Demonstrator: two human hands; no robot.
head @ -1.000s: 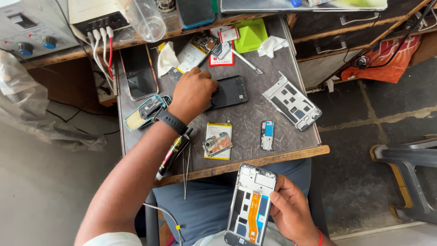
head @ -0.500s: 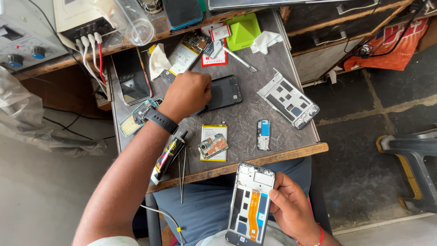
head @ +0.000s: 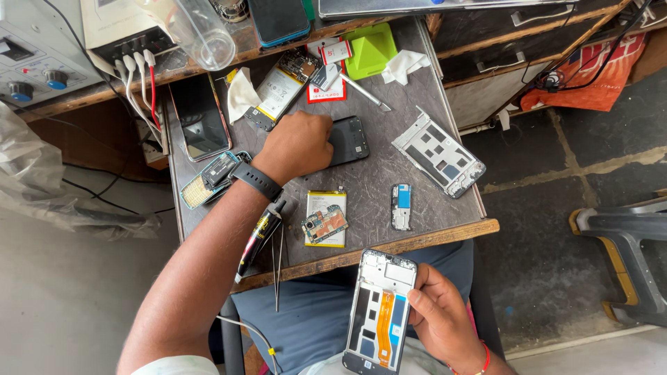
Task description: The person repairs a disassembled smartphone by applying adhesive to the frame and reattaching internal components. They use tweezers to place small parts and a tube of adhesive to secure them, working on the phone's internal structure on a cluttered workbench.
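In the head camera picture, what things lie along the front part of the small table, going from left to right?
Black glue tube → thin tweezers → yellow battery with a circuit board on it → small blue and silver part → silver phone frame.

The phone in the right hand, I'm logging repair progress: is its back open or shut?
Open: the phone held by the right hand shows an orange flex cable.

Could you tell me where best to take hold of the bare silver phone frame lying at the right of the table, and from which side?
Probably by its two long edges, from above. The silver phone frame lies flat and slanted on the table, with nothing touching it. Its middle is thin plate with cutouts, so pinching across the narrow width at the rails looks safer. The right hand is busy holding another frame.
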